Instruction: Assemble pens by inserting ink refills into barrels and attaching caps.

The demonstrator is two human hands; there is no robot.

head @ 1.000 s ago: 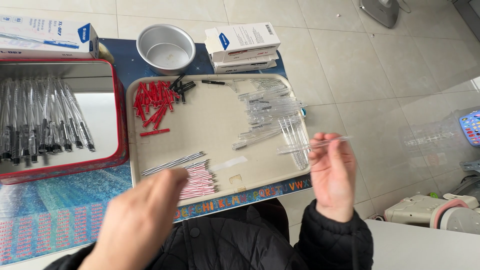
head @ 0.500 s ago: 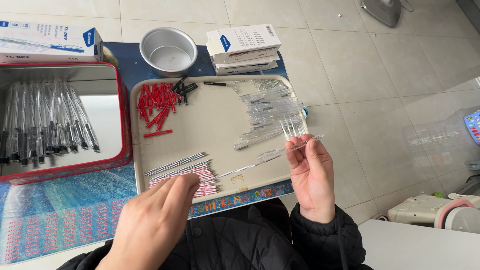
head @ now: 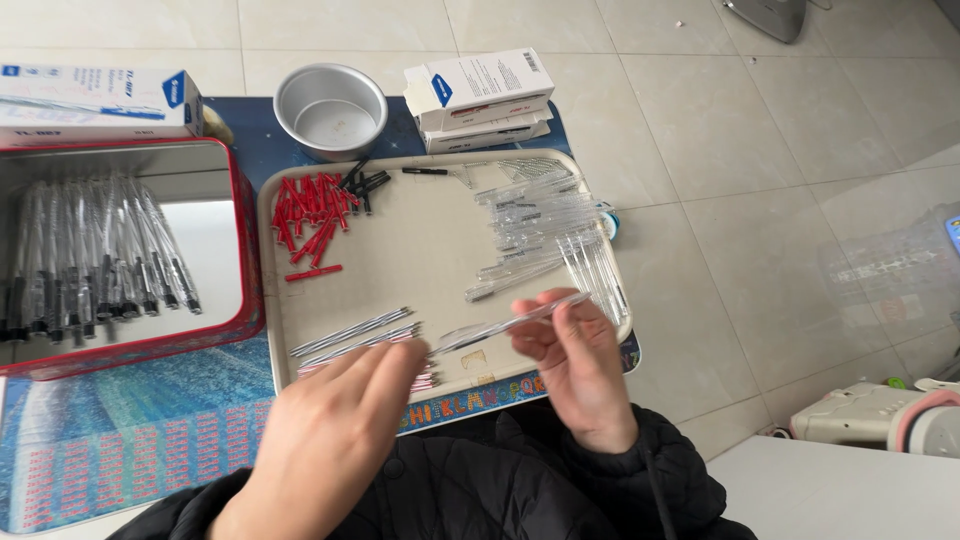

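My right hand [head: 575, 365] pinches a clear plastic pen barrel [head: 505, 325] over the front edge of a beige tray [head: 420, 240]. The barrel slants down to the left toward my left hand [head: 335, 440], whose fingertips hover by a bunch of thin pen refills [head: 365, 335] at the tray's front. I cannot tell whether the left fingers hold a refill. More clear barrels [head: 545, 225] lie heaped on the tray's right side. Red caps [head: 310, 210] and a few black tips [head: 362, 183] lie at its back left.
A red-rimmed metal tin [head: 245, 260] with several assembled pens [head: 90, 260] stands to the left. Behind the tray are a round metal bowl [head: 330, 110] and stacked white boxes [head: 480, 95]; another long box [head: 95, 100] lies at the far left. Tiled floor lies to the right.
My right hand has moved left and nearer with the clear barrel, now tilted toward my left hand. My left hand has shifted right to the refills at the tray's front.
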